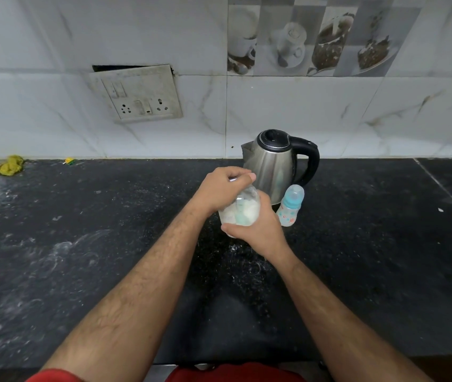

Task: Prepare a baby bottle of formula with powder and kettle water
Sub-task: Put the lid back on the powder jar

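Two bare forearms reach up from the bottom of the frame over a dark speckled counter (81, 271) streaked with pale smears. At the far left edge, where counter meets wall, lies a crumpled yellow cloth (8, 165), and a little to its right a small yellow-green scrap (69, 161). Above them, in the upper left of the frame, a grimy socket plate (139, 93) hangs tilted on the white marbled tiles.

Near the centre, the left hand (223, 188) sits over the top of a clear jar (242, 210) of white powder, fingers curled and pinching something thin and pale at the jar's mouth; what it is cannot be made out. A pale green shape shows through the jar's wall among the powder. The right hand (257, 230) wraps around the jar's lower right side, thumb across the front, holding it tilted.

Just behind the hands stands a steel kettle (274, 164) with a black lid and handle, spout to the left. Just right of the jar, in front of the kettle, a baby bottle (290, 206) stands upright with its blue collar and teat on, apart from both hands.
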`<state>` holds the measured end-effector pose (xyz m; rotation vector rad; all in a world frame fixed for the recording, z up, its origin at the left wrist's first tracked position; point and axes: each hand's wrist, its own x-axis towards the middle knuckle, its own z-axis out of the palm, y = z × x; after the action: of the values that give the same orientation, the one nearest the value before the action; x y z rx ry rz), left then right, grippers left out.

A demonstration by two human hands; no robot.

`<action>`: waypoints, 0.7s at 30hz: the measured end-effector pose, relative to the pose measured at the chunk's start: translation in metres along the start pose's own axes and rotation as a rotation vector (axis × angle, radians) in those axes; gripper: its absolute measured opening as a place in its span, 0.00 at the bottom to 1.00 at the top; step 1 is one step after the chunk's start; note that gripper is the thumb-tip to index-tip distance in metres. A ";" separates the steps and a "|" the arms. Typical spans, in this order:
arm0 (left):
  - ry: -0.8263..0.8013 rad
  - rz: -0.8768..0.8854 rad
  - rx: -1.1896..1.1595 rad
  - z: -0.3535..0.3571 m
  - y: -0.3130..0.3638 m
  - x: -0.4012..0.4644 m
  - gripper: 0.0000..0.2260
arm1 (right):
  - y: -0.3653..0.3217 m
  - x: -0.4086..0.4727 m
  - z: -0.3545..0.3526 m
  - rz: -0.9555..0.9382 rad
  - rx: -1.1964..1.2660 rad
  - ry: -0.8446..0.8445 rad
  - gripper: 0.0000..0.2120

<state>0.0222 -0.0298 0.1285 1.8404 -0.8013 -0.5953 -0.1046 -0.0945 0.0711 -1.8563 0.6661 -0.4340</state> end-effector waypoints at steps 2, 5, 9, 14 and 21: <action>-0.062 0.014 -0.082 -0.006 0.001 -0.001 0.10 | 0.001 0.002 -0.005 0.001 0.104 -0.076 0.44; -0.146 0.067 -0.201 -0.016 0.000 -0.005 0.11 | 0.003 0.003 -0.014 0.012 0.262 -0.209 0.41; -0.207 0.095 -0.331 -0.028 -0.012 -0.007 0.16 | 0.002 -0.002 -0.018 0.019 0.368 -0.269 0.41; -0.007 -0.013 -0.331 -0.042 -0.036 -0.009 0.17 | 0.005 -0.001 -0.026 0.013 0.317 -0.168 0.41; -0.055 0.005 -0.289 -0.018 -0.004 -0.018 0.12 | 0.004 0.003 -0.019 -0.050 0.147 -0.097 0.40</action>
<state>0.0239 -0.0042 0.1328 1.5637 -0.7149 -0.7214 -0.1146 -0.1115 0.0746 -1.7461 0.5092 -0.4114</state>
